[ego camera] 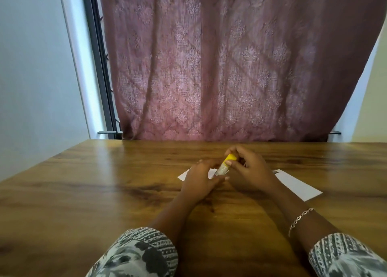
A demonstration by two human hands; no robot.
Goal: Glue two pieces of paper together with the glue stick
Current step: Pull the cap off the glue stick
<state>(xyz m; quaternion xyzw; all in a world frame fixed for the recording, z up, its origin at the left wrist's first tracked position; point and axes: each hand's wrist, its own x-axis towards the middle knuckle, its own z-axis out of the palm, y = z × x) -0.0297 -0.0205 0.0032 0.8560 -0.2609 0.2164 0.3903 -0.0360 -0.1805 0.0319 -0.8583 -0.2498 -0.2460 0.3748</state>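
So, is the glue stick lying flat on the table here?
No, the glue stick is held above the table between the left hand and right hand.

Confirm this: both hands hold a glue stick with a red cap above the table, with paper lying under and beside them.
Not quite: the cap is yellow, not red, as the head view shows. Both the left hand and right hand hold the glue stick above the table, with paper under and beside them.

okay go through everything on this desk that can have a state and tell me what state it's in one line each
glue stick: held tilted above the table, yellow cap on
left hand: gripping the tube's lower body
right hand: fingers on the cap end
left paper: flat, partly hidden by the left hand
right paper: flat, apart from the other
curtain: drawn shut
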